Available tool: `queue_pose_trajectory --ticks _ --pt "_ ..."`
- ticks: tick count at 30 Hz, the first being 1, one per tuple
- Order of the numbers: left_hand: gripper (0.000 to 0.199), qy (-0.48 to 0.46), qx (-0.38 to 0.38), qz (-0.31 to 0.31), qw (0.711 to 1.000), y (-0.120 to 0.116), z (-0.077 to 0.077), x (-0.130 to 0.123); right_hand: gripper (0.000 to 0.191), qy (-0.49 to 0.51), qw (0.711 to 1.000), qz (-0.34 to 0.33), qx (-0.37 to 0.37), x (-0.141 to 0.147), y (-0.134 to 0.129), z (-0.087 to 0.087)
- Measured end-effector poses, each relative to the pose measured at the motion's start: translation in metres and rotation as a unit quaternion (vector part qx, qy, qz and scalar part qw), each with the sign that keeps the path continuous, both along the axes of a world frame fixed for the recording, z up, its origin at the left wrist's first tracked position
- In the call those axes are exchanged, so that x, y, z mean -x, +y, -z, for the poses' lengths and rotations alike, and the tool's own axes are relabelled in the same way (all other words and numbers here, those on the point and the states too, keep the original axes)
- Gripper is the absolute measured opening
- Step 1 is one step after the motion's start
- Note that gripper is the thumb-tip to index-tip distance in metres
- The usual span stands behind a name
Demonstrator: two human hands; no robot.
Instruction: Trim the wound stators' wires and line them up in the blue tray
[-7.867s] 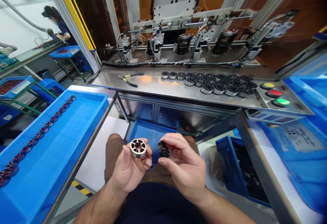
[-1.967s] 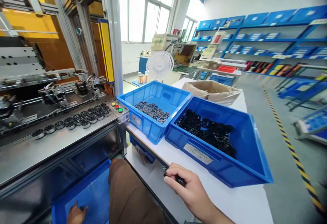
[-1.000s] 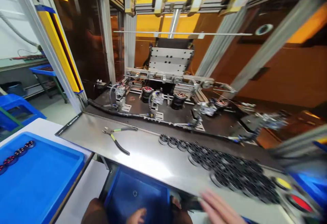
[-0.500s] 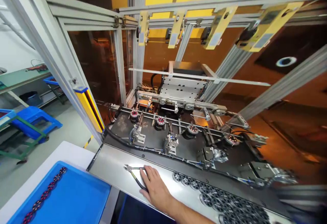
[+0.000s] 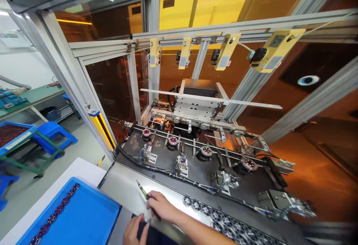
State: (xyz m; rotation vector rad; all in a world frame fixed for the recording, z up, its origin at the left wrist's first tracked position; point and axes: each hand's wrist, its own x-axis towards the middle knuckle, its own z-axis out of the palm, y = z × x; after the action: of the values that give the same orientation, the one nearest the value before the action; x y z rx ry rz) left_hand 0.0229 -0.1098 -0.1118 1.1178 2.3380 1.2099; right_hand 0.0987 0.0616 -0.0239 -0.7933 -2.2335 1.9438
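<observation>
My right hand (image 5: 160, 206) is closed around a pair of diagonal cutters (image 5: 143, 191), just above the front metal ledge (image 5: 120, 183). The tip of the cutters points up and to the left, away from me. My left hand (image 5: 134, 231) is low in the view, below and to the left of the right one. Its thumb and fingers are curved and apart, with nothing visible between them. To the right of the right arm, several dark round metal parts (image 5: 205, 210) lie in rows along the ledge.
A blue tray (image 5: 89, 215) at the lower left holds a line of round motor windings (image 5: 58, 209). Behind the ledge, several fixtures carry round windings (image 5: 172, 141) on a black machine bed (image 5: 162, 155). Yellow sensor units (image 5: 228, 51) hang from the frame above.
My right hand has picked up the cutters, which were lying on the ledge under its fingers. My left hand has come into view at the bottom. The camera view has tilted up slightly.
</observation>
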Motion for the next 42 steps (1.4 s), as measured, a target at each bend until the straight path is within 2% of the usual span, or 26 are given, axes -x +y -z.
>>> queue_pose_trajectory --ticks 2,5,9,11,13,18,22,28,34,42 --pt "0.041 0.038 0.008 0.021 0.999 0.017 -0.003 0.005 0.028 0.051 0.994 0.006 0.101 0.012 0.001 -0.02" --pt "0.029 0.076 0.037 0.06 0.995 0.042 -0.005 0.013 0.025 0.12 0.967 0.031 0.224 0.045 0.007 -0.047" --pt "0.021 0.116 0.077 0.086 0.986 0.064 -0.001 0.022 0.058 0.178 0.923 0.108 0.325 0.104 0.022 -0.07" --pt "0.02 0.138 0.093 0.077 0.983 0.067 0.005 0.024 0.059 0.193 0.901 0.174 0.347 0.135 0.032 -0.075" --pt "0.02 0.156 0.106 0.067 0.98 0.066 0.012 0.025 0.051 0.197 0.878 0.25 0.358 0.166 0.045 -0.076" --pt "0.021 0.185 0.121 0.067 0.973 0.058 0.029 0.023 0.03 0.192 0.827 0.4 0.345 0.218 0.082 -0.064" --pt "0.023 0.201 0.115 0.088 0.969 0.052 0.036 0.024 0.025 0.19 0.808 0.451 0.33 0.227 0.098 -0.05" --pt "0.022 0.241 0.091 0.097 0.961 0.051 0.036 0.024 0.028 0.187 0.791 0.479 0.331 0.223 0.101 -0.036" --pt "0.021 0.286 0.035 0.086 0.954 0.057 0.035 0.024 0.03 0.193 0.779 0.488 0.343 0.223 0.106 -0.034" --pt "0.019 0.291 0.033 0.089 0.952 0.056 0.035 0.024 0.024 0.195 0.774 0.486 0.356 0.222 0.108 -0.034"
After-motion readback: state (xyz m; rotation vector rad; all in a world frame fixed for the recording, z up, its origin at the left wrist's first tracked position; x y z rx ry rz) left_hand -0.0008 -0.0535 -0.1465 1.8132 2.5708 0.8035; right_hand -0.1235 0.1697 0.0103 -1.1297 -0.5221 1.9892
